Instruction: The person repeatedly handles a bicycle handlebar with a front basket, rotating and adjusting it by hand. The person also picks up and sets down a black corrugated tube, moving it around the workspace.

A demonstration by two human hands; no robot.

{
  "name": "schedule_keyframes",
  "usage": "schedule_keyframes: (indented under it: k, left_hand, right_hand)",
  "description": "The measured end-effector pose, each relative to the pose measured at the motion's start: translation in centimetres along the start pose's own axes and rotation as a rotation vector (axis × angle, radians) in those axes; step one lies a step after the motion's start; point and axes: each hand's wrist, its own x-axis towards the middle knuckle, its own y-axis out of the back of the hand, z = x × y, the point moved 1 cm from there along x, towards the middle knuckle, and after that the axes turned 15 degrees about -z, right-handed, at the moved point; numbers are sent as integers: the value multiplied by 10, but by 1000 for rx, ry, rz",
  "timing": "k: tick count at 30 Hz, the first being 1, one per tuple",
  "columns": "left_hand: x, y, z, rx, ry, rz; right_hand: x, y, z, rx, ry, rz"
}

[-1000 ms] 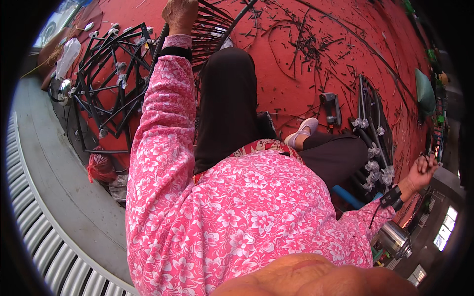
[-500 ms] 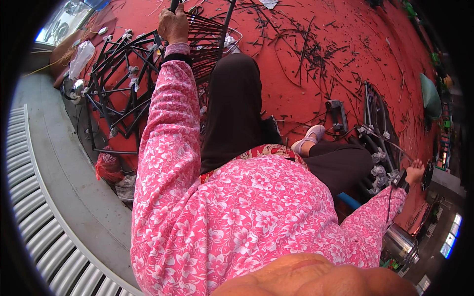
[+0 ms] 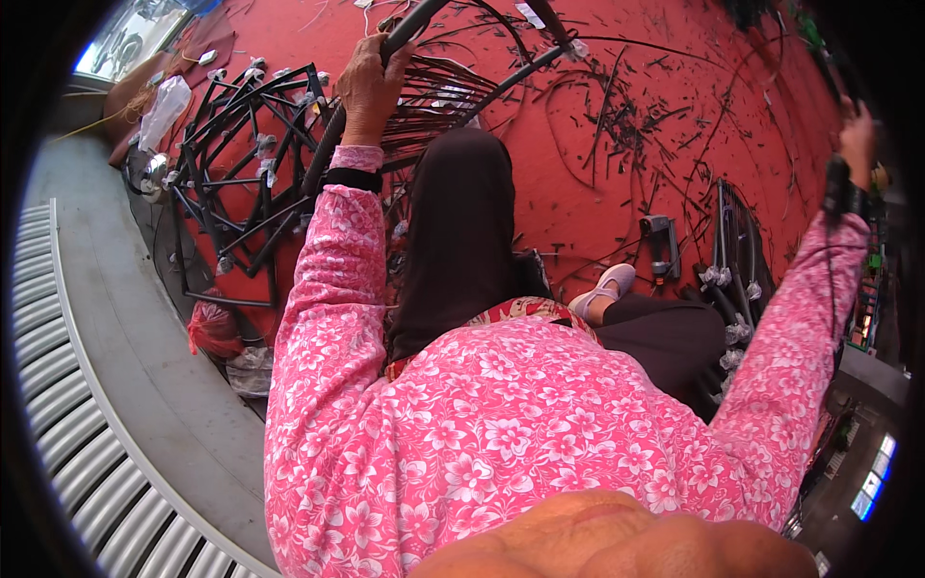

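Left hand (image 3: 371,91) at 11 o'clock, fingers wrapped round a black tube of the frame (image 3: 416,23) — clamped, not just resting. Frame sits at 11 to 12, tilted, just beyond the raised knee (image 3: 458,183). Right hand (image 3: 856,140) is way out at 2 o'clock, arm stretched, blurred; can't tell if its fingers are together or apart, or holding anything. Progress, my read: part done. Dark strips (image 3: 438,94) span the frame's near section; toward 12 the red floor (image 3: 568,222) shows through, so that part looks unfilled. Scraps (image 3: 631,125) lie thick at 1 to 2 — plenty cut. Tool (image 3: 659,246) lies untouched near 3. More frames (image 3: 214,130) heaped at 10, no strips that I can make out.
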Motion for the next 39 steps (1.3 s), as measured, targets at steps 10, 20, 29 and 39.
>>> schedule_keyframes:
  k: [10,20,29,39]
  left_hand:
    - [1,-23,42,-3,-129,-17]
    - [35,-34,18,-41,-58,-40]
    - [17,-50,66,-37,-239,-91]
    - [-23,-26,68,-105,-333,-74]
  right_hand:
    - [-384,-378,43,47,-136,-1140]
    - [-492,-224,-35,-219,-237,-1124]
    - [-490,-245,-6,-162,-288,-1093]
    - [-453,-269,175,430,-654,-343]
